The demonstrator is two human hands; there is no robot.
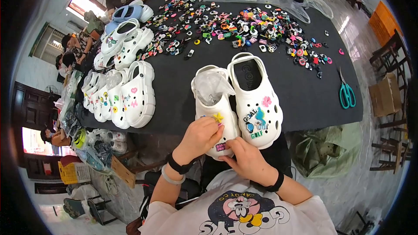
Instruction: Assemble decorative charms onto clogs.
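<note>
Two white clogs stand side by side at the near edge of a black table (305, 95). The left clog (213, 100) has clear plastic stuffed inside and a yellow star charm on its front. My left hand (201, 137) rests on its toe, fingers pressing by the star. My right hand (248, 159) holds the toe from below, thumb near a pink charm. The right clog (254, 100) carries a pink flower, blue and green charms, and neither hand touches it.
Many small colourful charms (244, 24) lie scattered across the far half of the table. Green scissors (346, 93) lie at the right. Rows of finished white clogs (124, 93) stand at the left. Other people sit at the far left. Wooden chairs stand at the right.
</note>
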